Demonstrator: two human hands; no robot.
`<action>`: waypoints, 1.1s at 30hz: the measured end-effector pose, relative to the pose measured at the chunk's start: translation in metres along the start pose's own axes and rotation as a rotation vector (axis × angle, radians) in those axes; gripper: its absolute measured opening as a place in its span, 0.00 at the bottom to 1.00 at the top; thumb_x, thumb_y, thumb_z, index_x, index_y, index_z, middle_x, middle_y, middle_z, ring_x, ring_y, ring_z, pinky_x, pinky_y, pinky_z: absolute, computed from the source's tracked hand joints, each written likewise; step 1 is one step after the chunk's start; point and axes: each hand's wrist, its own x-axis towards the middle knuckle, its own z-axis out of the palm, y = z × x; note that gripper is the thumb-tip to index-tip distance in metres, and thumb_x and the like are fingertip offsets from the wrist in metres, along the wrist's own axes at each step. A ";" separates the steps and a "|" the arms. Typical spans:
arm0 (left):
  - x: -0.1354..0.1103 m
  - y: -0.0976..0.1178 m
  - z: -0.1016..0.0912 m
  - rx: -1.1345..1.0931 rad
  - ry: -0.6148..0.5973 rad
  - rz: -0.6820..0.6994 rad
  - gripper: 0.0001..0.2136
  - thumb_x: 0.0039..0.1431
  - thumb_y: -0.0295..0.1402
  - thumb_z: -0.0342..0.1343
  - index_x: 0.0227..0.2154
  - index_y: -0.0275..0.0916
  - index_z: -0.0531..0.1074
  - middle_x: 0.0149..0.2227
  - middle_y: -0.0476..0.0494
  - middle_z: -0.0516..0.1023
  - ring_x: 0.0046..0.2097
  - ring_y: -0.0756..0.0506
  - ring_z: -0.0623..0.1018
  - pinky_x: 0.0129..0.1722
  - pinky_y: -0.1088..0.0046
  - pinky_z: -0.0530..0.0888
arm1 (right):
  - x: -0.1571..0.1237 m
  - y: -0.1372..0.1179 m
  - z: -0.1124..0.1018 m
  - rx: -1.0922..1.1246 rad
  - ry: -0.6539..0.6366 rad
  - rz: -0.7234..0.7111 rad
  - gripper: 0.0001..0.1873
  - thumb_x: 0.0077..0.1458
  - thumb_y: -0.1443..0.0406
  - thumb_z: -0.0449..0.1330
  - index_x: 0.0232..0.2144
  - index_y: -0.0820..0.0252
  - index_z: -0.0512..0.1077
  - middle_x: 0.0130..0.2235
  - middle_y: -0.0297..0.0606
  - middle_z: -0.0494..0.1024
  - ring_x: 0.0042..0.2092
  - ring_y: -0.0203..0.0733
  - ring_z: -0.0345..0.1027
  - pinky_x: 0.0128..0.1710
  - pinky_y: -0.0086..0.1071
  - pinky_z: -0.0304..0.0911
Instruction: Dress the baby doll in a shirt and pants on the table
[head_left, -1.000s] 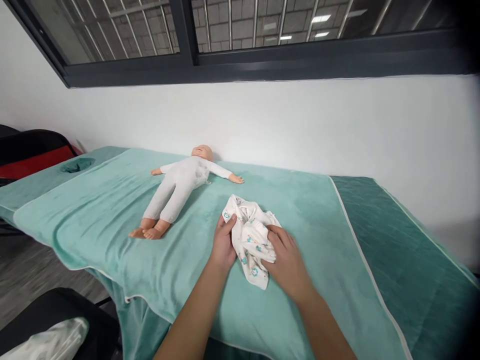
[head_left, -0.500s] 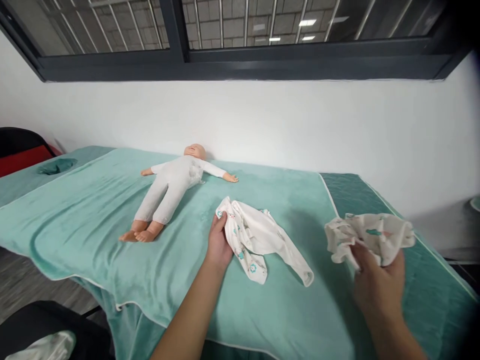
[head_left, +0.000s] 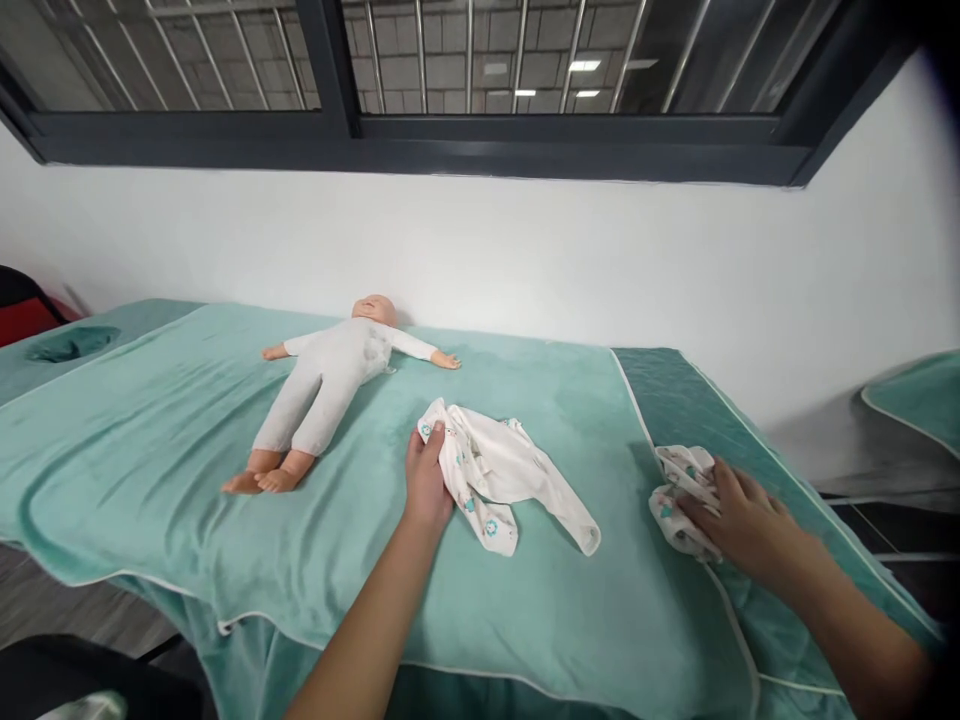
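A baby doll (head_left: 330, 385) in a white suit lies on its back on a teal towel (head_left: 187, 480) spread over a bed. My left hand (head_left: 425, 482) pinches the edge of a white printed baby top (head_left: 506, 472) lying crumpled on the towel, just right of the doll's legs. My right hand (head_left: 742, 525) rests on a second small printed garment (head_left: 679, 480), pressing it down at the towel's right edge, with fingers curled over it.
The bed's darker green cover (head_left: 705, 410) shows right of the towel. A white wall (head_left: 525, 260) runs behind the bed under a dark-framed window (head_left: 420, 130). Another teal-covered surface (head_left: 919, 395) is at far right. A face hole (head_left: 71, 345) sits at the bed's left end.
My right hand pulled the second garment out of the bundle, carried it rightward through the air and lowered it onto the bed's right side. My left hand stayed on the top.
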 end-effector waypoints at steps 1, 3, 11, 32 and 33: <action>0.004 0.002 0.001 0.016 0.012 -0.019 0.16 0.51 0.40 0.67 0.40 0.39 0.73 0.36 0.48 0.79 0.37 0.48 0.79 0.40 0.71 0.76 | -0.002 -0.008 -0.009 0.003 0.012 0.014 0.41 0.55 0.41 0.51 0.63 0.59 0.61 0.59 0.65 0.69 0.56 0.76 0.66 0.42 0.62 0.66; 0.015 0.011 0.004 0.069 -0.004 -0.094 0.18 0.49 0.43 0.67 0.38 0.39 0.73 0.36 0.46 0.79 0.37 0.46 0.79 0.38 0.71 0.76 | -0.007 -0.030 -0.033 0.050 0.048 -0.012 0.44 0.57 0.42 0.52 0.66 0.61 0.55 0.64 0.64 0.61 0.63 0.77 0.57 0.50 0.66 0.62; 0.009 0.098 0.074 0.673 -0.709 -0.231 0.14 0.42 0.37 0.70 0.31 0.35 0.75 0.30 0.45 0.77 0.31 0.46 0.76 0.30 0.72 0.68 | -0.007 -0.182 -0.124 0.824 -0.221 -0.507 0.35 0.62 0.53 0.56 0.68 0.44 0.49 0.70 0.37 0.54 0.68 0.48 0.52 0.65 0.45 0.54; -0.051 0.209 0.090 1.628 -0.553 1.169 0.17 0.50 0.20 0.44 0.36 0.39 0.74 0.36 0.44 0.78 0.38 0.43 0.75 0.36 0.69 0.66 | 0.029 -0.224 -0.229 0.436 -0.151 -0.607 0.07 0.60 0.61 0.56 0.37 0.56 0.71 0.28 0.32 0.72 0.28 0.37 0.62 0.29 0.29 0.52; -0.047 0.207 0.087 1.649 -0.531 1.157 0.17 0.50 0.19 0.44 0.36 0.39 0.74 0.36 0.44 0.78 0.37 0.43 0.75 0.35 0.70 0.65 | 0.028 -0.218 -0.226 0.308 -0.087 -0.593 0.07 0.60 0.62 0.54 0.38 0.55 0.72 0.28 0.33 0.73 0.28 0.38 0.62 0.30 0.30 0.51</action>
